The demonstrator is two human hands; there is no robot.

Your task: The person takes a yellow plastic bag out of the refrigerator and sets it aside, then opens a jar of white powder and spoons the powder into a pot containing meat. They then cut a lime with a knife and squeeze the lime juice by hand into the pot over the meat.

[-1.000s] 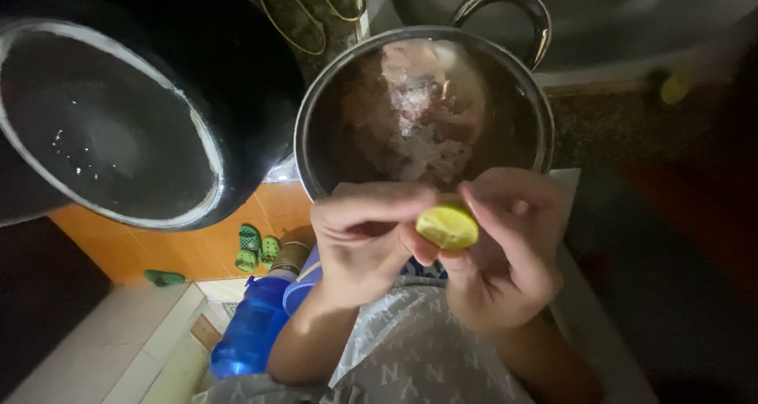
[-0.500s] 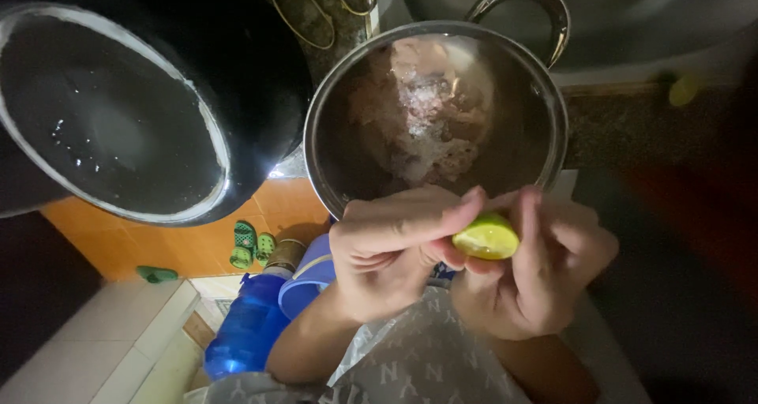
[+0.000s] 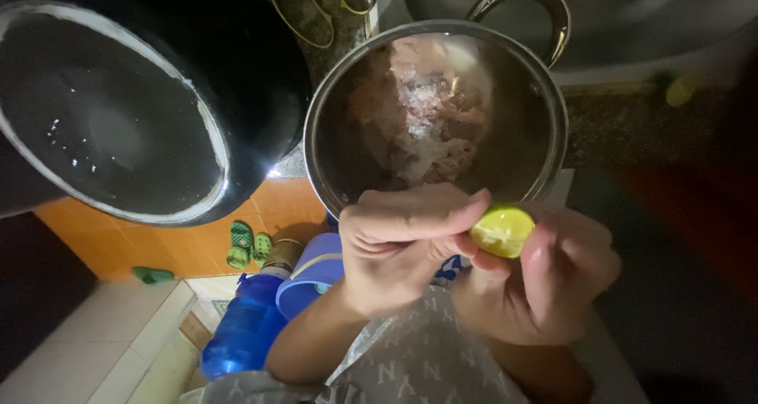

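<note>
- Landmark: steel pot (image 3: 436, 112), two-handled, standing on the dark speckled table (image 3: 632, 128).
- Pot contents: pale pinkish pieces, apparently raw meat (image 3: 418, 112), with a glistening wet or white patch in the middle. Whether that patch is juice, salt or water cannot be told.
- Lime half (image 3: 502, 230) sits just at the pot's near rim, slightly outside it, cut face turned up toward the camera.
- Left hand (image 3: 403, 242): clenched, thumb and forefinger pressing on the lime from the pot's near-left side.
- Right hand (image 3: 553, 282): cupped under the lime and grasping it from the near-right side.
- No drip or stream visible from the lime; its flesh looks full, not collapsed.
- Judgement: cutting done, meat already in the pot; squeezing appears barely begun or about to begin, lime not yet over the contents.
- Left of the pot: large black pan (image 3: 118, 112), shiny inside.
- Below the pot's near-left edge, on the floor: blue bottle (image 3: 241, 329), green sandals (image 3: 249, 245).
</note>
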